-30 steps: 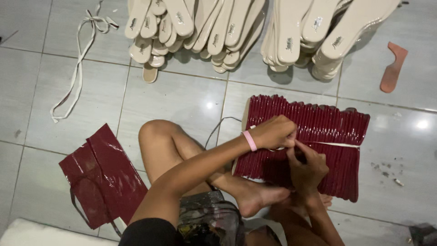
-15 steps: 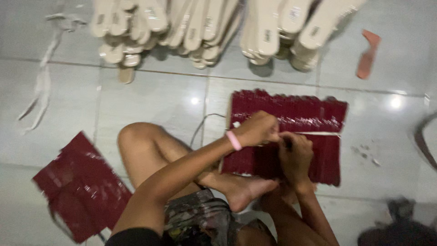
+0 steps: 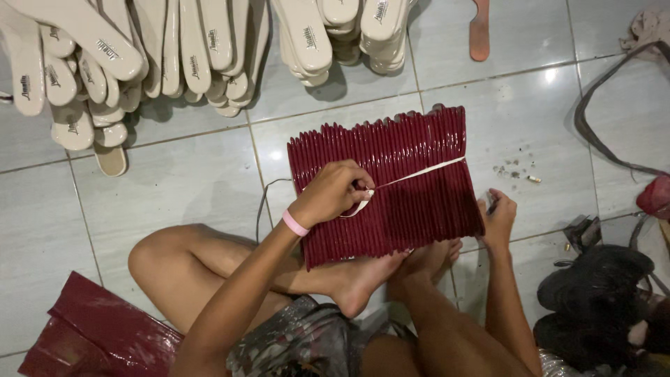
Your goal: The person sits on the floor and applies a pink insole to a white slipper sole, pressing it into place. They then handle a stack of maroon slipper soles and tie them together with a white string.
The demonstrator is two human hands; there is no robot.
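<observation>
Grey floor tiles [image 3: 174,181] carry rows of cream shoe soles [image 3: 139,49]. Before the crossed legs lies a dark red bundle of strips [image 3: 391,181], crossed by a pale cord [image 3: 426,172]. Left hand [image 3: 333,194] pinches that cord in a clenched grip; right hand [image 3: 500,218] rests curled at the bundle's edge, clasping something small I cannot make out.

Glossy grey tiled floor [image 3: 174,202] reflecting overhead light.

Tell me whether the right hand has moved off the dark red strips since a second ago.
Yes. The right hand has left the white band mid-bundle and now sits at the right edge of the dark red strips.
</observation>
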